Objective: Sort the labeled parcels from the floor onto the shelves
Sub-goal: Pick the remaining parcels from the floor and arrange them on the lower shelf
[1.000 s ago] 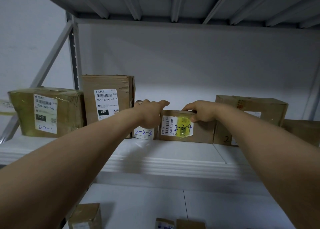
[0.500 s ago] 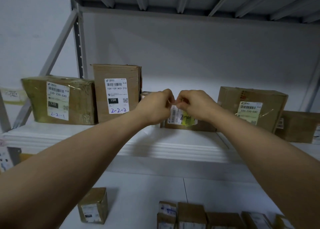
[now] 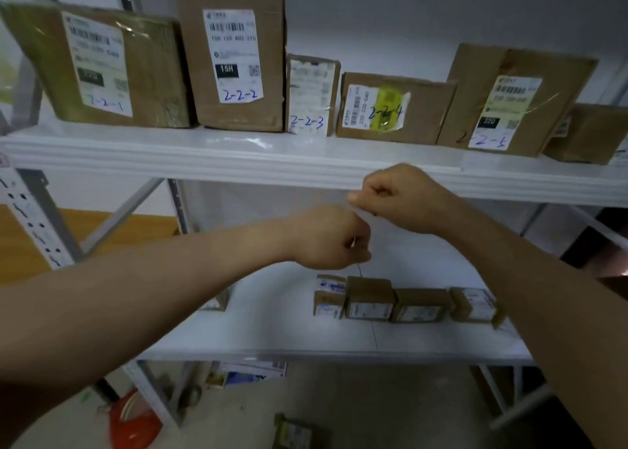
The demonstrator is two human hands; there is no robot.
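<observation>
White metal shelf (image 3: 238,163) w/ a row of brown parcels; the 2-2-4 parcel (image 3: 424,108) stands there, let go. Left hand (image 3: 326,237) & right hand (image 3: 401,197) have dropped below the shelf edge, fingers curled, close together; can't tell if they pinch anything. Placement looks done.

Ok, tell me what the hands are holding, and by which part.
The left hand and right hand each seem to pinch an end of a thin clear strip; it is too faint to be sure.
</observation>
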